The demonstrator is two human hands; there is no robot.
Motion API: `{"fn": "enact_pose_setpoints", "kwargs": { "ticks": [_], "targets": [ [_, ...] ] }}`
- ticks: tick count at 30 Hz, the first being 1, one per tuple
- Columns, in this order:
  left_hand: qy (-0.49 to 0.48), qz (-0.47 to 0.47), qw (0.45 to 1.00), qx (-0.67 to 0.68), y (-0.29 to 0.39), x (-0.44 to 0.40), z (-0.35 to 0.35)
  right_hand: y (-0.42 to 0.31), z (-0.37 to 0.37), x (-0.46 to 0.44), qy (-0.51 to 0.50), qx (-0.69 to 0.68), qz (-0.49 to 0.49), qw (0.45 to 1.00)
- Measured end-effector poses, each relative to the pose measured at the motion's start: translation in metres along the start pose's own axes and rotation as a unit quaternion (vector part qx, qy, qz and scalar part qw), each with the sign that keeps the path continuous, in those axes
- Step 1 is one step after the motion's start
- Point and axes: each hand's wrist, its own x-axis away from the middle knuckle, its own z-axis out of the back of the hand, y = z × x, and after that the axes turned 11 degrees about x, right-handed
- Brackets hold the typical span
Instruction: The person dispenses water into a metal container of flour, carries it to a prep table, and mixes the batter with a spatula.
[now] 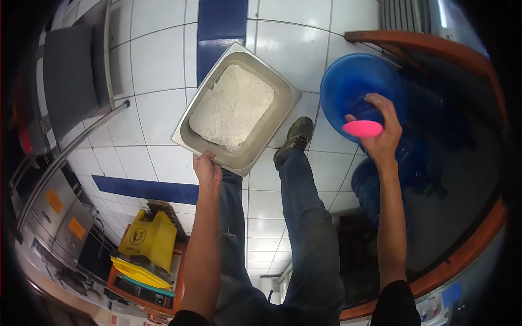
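Observation:
My left hand (207, 169) is closed on the near rim of a rectangular stainless steel pan (255, 155), which tilts slightly. A pale, powdery mass like flour (234, 106) fills much of the pan's bottom. Over the mouth of a blue bucket (334, 81), my right hand (385, 127) has its fingers curled around a pink cup (362, 129). Only a pink oval face of that cup shows clearly; the rest is hidden by the hand or the angle. What lies deep in the bucket is hard to make out.
Blue water jugs (367, 187) lie beside the bucket, inside a curved brown edge (435, 41). A yellow container (149, 239) stands at lower left. A metal rail (76, 144) runs along the left. My shoe (296, 138) rests on white floor tiles (293, 41).

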Motion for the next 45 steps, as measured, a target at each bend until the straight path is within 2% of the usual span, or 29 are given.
{"fn": "enact_pose_setpoints", "kwargs": {
  "ticks": [1,4,5,7,9,11,15,18,23,27,29,36,38,42,45],
  "targets": [
    [0.005,-0.004,1.0,0.01,0.003,-0.004,0.007,-0.01,-0.006,-0.008,-0.003,-0.001,0.011,1.0],
    [0.025,-0.022,0.999,0.025,0.016,-0.026,0.022,-0.042,-0.044,-0.031,-0.101,0.08,0.141,0.982],
    [0.032,-0.03,0.999,0.023,0.019,-0.033,0.035,-0.054,-0.065,-0.029,-0.107,0.074,0.151,0.98],
    [0.052,-0.045,0.997,0.031,0.024,-0.048,0.055,-0.083,-0.103,-0.03,-0.188,0.124,0.186,0.956],
    [0.049,-0.066,0.995,0.057,0.025,-0.061,0.063,-0.106,-0.13,-0.041,-0.207,0.144,0.211,0.944],
    [0.069,-0.068,0.992,0.082,0.024,-0.076,0.075,-0.119,-0.162,-0.045,-0.272,0.172,0.213,0.922],
    [0.075,-0.057,0.989,0.117,0.024,-0.087,0.078,-0.132,-0.226,-0.041,-0.297,0.183,0.249,0.904],
    [0.064,-0.085,0.986,0.127,0.025,-0.095,0.083,-0.147,-0.275,-0.04,-0.326,0.238,0.255,0.879],
    [0.068,-0.112,0.982,0.135,0.02,-0.104,0.087,-0.159,-0.34,-0.04,-0.404,0.317,0.237,0.825],
    [0.084,-0.116,0.981,0.129,0.019,-0.108,0.103,-0.168,-0.359,-0.041,-0.435,0.326,0.225,0.809],
    [0.057,-0.137,0.983,0.105,0.015,-0.112,0.118,-0.166,-0.37,-0.042,-0.422,0.337,0.242,0.806],
    [0.079,-0.136,0.98,0.121,0.031,-0.109,0.095,-0.177,-0.388,-0.05,-0.429,0.356,0.244,0.794],
    [0.08,-0.122,0.983,0.115,0.028,-0.109,0.097,-0.179,-0.382,-0.057,-0.428,0.35,0.273,0.788],
    [0.073,-0.098,0.983,0.137,0.014,-0.106,0.092,-0.179,-0.385,-0.077,-0.434,0.369,0.251,0.783],
    [0.105,-0.088,0.981,0.135,0.008,-0.108,0.092,-0.179,-0.396,-0.079,-0.435,0.387,0.257,0.771]
  ]
}}
